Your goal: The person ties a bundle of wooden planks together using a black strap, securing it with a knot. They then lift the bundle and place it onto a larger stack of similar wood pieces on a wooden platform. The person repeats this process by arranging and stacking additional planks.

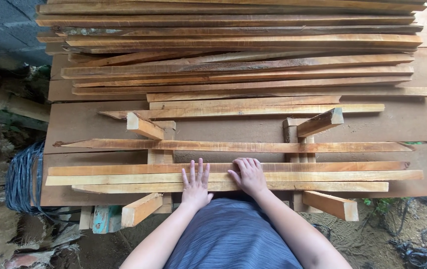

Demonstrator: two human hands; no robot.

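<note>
Both my hands rest on a group of three long wooden slats [323, 176] lying side by side across the near edge of a plank table. My left hand [196, 183] lies flat, fingers spread, on the nearer slats. My right hand [248, 175] presses down beside it, fingers curled slightly over the middle slat. The slats sit on two short wooden cross blocks [141, 209] [331, 204] that stick out toward me. Another single slat [233, 146] lies a little farther back.
A big stack of rough slats [238, 55] fills the far half of the plank table [422, 124]. A coil of dark cord [20, 179] sits at the left edge. Dirt ground and debris lie below on both sides.
</note>
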